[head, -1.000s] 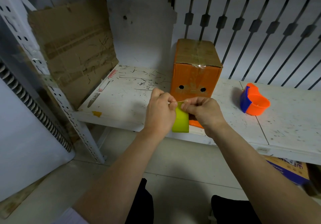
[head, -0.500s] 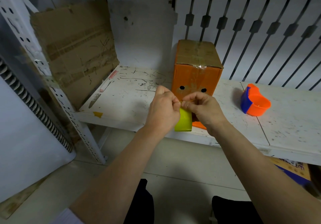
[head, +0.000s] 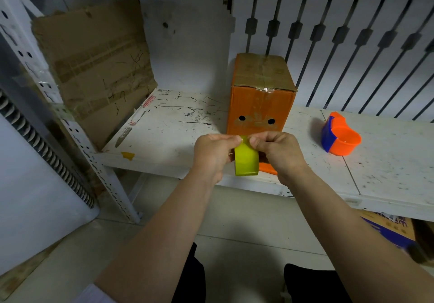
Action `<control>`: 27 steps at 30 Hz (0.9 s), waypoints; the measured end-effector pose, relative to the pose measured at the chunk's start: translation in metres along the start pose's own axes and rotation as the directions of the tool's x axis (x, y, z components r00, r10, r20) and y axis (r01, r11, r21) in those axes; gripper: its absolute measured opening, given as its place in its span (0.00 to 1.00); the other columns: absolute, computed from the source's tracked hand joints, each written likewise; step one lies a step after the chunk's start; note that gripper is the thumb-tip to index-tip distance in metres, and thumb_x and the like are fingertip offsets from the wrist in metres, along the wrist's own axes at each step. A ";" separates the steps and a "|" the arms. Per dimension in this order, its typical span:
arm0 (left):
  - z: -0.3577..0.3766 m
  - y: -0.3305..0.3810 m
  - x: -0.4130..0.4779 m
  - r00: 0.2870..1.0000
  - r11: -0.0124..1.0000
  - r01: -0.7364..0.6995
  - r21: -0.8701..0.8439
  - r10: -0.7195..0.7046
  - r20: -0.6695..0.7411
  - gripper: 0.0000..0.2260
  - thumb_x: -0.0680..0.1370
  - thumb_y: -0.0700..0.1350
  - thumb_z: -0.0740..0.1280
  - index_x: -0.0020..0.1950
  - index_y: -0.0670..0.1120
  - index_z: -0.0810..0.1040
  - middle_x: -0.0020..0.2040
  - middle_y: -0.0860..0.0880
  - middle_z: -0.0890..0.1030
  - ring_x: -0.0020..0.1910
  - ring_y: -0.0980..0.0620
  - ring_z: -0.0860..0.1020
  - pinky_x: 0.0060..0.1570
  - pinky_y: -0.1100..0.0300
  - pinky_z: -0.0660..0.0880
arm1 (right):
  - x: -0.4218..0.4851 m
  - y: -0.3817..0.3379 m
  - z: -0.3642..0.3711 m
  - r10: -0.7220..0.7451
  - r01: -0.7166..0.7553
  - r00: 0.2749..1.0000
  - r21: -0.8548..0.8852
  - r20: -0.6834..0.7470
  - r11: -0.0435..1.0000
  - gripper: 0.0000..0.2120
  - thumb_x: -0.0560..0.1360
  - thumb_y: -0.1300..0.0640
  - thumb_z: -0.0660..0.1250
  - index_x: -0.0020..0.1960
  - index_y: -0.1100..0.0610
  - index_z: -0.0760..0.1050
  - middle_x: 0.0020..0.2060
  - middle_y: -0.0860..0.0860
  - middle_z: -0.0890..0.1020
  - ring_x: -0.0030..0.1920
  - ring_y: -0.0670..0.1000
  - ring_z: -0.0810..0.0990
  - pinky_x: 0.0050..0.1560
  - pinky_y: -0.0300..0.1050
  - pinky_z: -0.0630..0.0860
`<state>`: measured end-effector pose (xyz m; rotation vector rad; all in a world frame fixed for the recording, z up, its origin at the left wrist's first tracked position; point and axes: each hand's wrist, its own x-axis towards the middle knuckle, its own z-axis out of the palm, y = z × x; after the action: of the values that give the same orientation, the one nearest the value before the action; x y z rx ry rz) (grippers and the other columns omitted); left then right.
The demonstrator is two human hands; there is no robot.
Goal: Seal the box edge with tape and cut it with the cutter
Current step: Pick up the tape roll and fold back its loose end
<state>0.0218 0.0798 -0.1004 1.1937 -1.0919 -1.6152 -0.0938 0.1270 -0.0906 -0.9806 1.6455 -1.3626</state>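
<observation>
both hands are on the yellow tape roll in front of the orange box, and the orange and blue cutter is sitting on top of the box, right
Not quite. The head view shows the cutter on the white shelf, off to the right of the orange box, not on top of it. The rest holds: the left hand and right hand are both on the yellow tape roll in front of the box.

A: Your left hand [head: 212,156] and right hand [head: 279,153] are both bare, with no gloves, rings or watch showing.

B: And the arms?

A: Your forearms are bare too. A pale sleeve edge [head: 94,294] shows at the bottom of the view on your left arm.

B: Anything below that?

A: You wear dark trousers [head: 190,279]; both knees show at the bottom edge. Your fingers [head: 234,139] have short nails.
</observation>
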 end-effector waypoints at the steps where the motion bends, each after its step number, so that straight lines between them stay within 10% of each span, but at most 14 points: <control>1: 0.001 0.001 -0.001 1.000 0.998 0.018 -0.055 -0.019 -0.014 0.05 0.74 0.36 0.68 0.49 0.39 0.78 0.40 0.45 0.81 0.37 0.48 0.81 0.37 0.58 0.81 | 0.000 -0.001 -0.001 -0.014 0.014 1.000 0.001 -0.004 1.000 0.06 0.75 0.63 0.66 0.40 0.57 0.79 0.37 0.51 0.81 0.38 0.49 0.78 0.39 0.43 0.77; 6: -0.001 0.000 0.002 0.999 0.995 0.029 -0.093 -0.026 0.038 0.12 0.77 0.47 0.65 0.57 0.43 0.70 0.49 0.43 0.79 0.41 0.46 0.82 0.39 0.54 0.81 | 0.005 0.002 -0.006 -0.079 0.078 0.995 -0.019 -0.065 0.997 0.09 0.73 0.64 0.68 0.40 0.51 0.76 0.38 0.51 0.78 0.39 0.49 0.77 0.44 0.47 0.78; 21: 0.029 -0.018 0.011 0.988 0.988 -0.148 -0.053 0.145 -0.054 0.08 0.73 0.34 0.68 0.40 0.47 0.77 0.41 0.43 0.80 0.43 0.42 0.80 0.44 0.49 0.81 | 0.006 0.015 -0.021 0.012 -0.014 1.000 -0.120 -0.018 0.993 0.04 0.71 0.56 0.71 0.43 0.56 0.79 0.46 0.59 0.84 0.47 0.56 0.81 0.50 0.51 0.78; 27: 0.066 -0.030 0.018 0.986 0.986 -0.166 0.013 0.166 0.017 0.10 0.77 0.37 0.63 0.41 0.51 0.77 0.48 0.44 0.82 0.47 0.46 0.81 0.45 0.53 0.79 | 0.013 0.022 -0.052 -0.070 0.028 0.981 -0.222 -0.180 0.975 0.08 0.75 0.60 0.66 0.52 0.59 0.80 0.42 0.51 0.81 0.41 0.47 0.77 0.42 0.36 0.74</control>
<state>-0.0495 0.0816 -0.1226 1.0707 -1.1827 -1.4938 -0.1480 0.1385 -0.1070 -1.0508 1.9572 -1.3616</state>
